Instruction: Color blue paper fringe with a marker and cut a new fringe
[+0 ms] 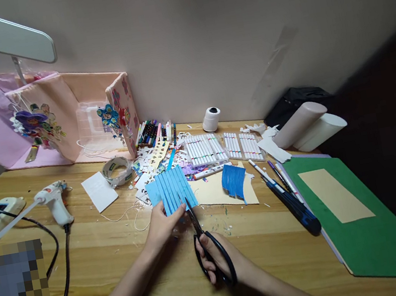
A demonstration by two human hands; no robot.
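The left hand pinches a light-blue paper sheet already slit into strips; right hand's grip holds black-handled scissors, blades at its right edge, few cuts left.

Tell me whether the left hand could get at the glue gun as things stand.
Probably yes, once it lets go: the left hand holds the blue paper, and bare table lies between it and the glue gun.
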